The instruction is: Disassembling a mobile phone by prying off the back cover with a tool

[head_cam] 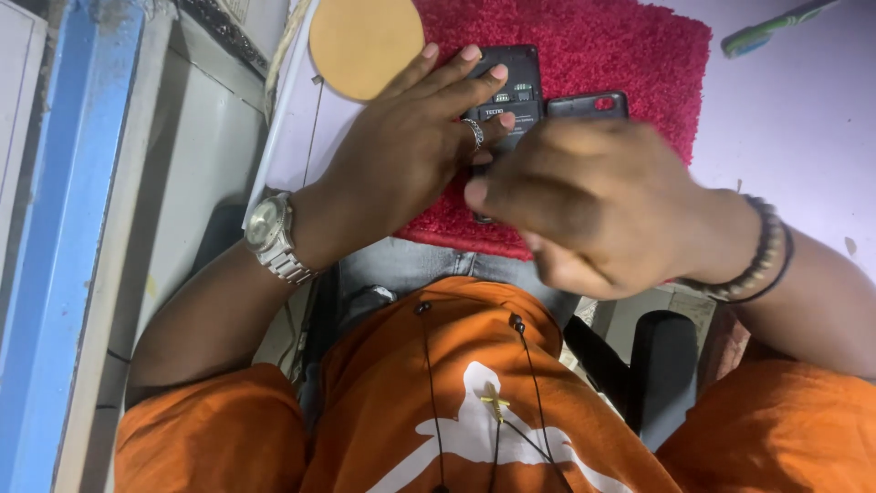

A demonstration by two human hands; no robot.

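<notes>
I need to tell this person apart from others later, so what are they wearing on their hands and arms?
The left hand has a silver ring on one finger and a silver metal-link watch at the wrist. The right hand has a dark beaded bracelet and a thin black band at the wrist. Both arms are bare below short orange sleeves.

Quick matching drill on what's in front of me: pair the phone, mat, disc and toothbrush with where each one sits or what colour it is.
Things:
1. open-backed phone
2. mat
3. round disc
4. toothbrush

Descriptions:
A. tan, at the top edge left of the mat
B. red and fluffy
C. green, on the pale surface at top right
D. black, under the left hand's fingers

Pairs: 1-D, 2-B, 3-A, 4-C
</notes>
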